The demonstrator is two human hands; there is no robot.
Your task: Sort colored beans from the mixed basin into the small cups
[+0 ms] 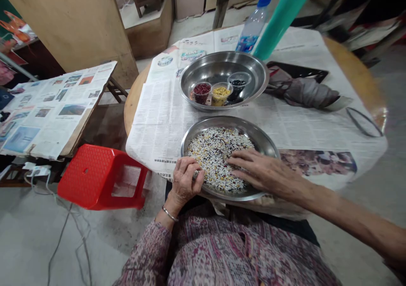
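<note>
A wide steel basin [269, 144] near the table's front edge holds a mix of white grains [215, 150] with dark, red and yellow beans among them. My left hand [187, 178], with a bangle at the wrist, is curled over the basin's front-left rim. My right hand [253, 167] reaches in from the right, fingers stretched out and touching the grains. Just behind stands a second steel basin [260, 89]. Inside it are a clear cup of red beans [202, 92], one of yellow beans [221, 93] and one of black beans [238, 83].
Newspaper [155, 112] covers the round table. A plastic bottle [253, 26] and a tall teal container [282, 21] stand at the back. To the right lie a grey bundle [304, 91] and a dark strap loop [363, 123]. A red stool [91, 178] is on the left.
</note>
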